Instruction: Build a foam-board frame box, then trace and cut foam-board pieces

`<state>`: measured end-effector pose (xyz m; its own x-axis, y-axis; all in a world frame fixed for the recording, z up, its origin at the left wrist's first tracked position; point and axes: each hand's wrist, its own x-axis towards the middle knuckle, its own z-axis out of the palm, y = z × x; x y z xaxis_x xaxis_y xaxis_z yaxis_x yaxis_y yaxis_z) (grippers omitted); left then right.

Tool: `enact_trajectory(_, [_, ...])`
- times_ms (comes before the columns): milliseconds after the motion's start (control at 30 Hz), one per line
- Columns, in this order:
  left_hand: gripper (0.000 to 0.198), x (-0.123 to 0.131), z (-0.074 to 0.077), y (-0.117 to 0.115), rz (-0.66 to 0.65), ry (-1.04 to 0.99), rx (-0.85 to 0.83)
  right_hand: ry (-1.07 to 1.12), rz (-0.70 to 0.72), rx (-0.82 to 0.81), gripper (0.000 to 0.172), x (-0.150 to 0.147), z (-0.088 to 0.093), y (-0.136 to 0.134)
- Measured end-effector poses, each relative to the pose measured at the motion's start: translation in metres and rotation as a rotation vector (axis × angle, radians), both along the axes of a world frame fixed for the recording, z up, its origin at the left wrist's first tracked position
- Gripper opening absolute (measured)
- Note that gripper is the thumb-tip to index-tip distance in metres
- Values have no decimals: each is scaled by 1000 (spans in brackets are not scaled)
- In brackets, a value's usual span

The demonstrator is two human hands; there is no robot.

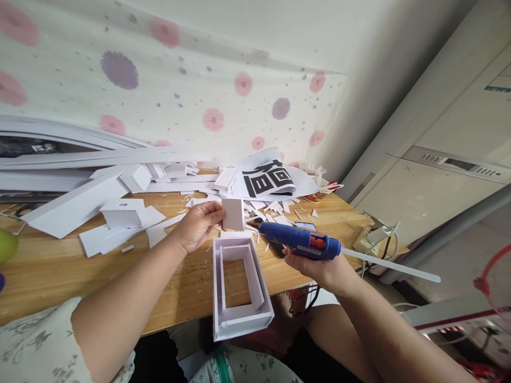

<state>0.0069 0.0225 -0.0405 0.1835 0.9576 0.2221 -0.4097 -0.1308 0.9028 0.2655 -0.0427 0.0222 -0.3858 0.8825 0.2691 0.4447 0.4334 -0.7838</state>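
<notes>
Your left hand pinches a white panel; your right hand wraps the glue gun. Steady both for an even bead.

I can read no text with certainty. Near the back edge of the desk, right of its middle, a curled white sheet bears large, bold black Chinese writing; the curl distorts it too much for me to name it. The label on the blue glue gun in my right hand is too small to read. Toward the desk's back left corner, a dark packet carries blurred white characters. Beyond the right edge, the markings on the pale appliance's panel are illegible.
</notes>
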Motion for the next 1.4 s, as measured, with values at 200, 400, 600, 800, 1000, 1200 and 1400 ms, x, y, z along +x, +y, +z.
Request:
enact_trajectory(200, [37,-1,4,-5,-47,143,50,41,61,1,12,4,2,0])
enact_trajectory(400, [35,-3,10,-10,-75,240,100,44,46,6,15,7,4,-1])
enact_trajectory(600, [32,-2,17,-15,-153,337,153,66,94,-88,12,5,3,0])
enact_trajectory(800, [33,-3,18,-16,-184,392,190,41,76,-92,13,4,2,-1])
enact_trajectory(1000, [34,-4,17,-15,-167,410,209,18,62,-83,12,5,0,-1])
enact_trajectory(1200, [35,-5,16,-14,-154,407,211,12,74,-88,13,6,1,0])
enact_trajectory(1400, [34,-7,13,-12,-136,395,202,-7,70,-115,14,7,2,-1])
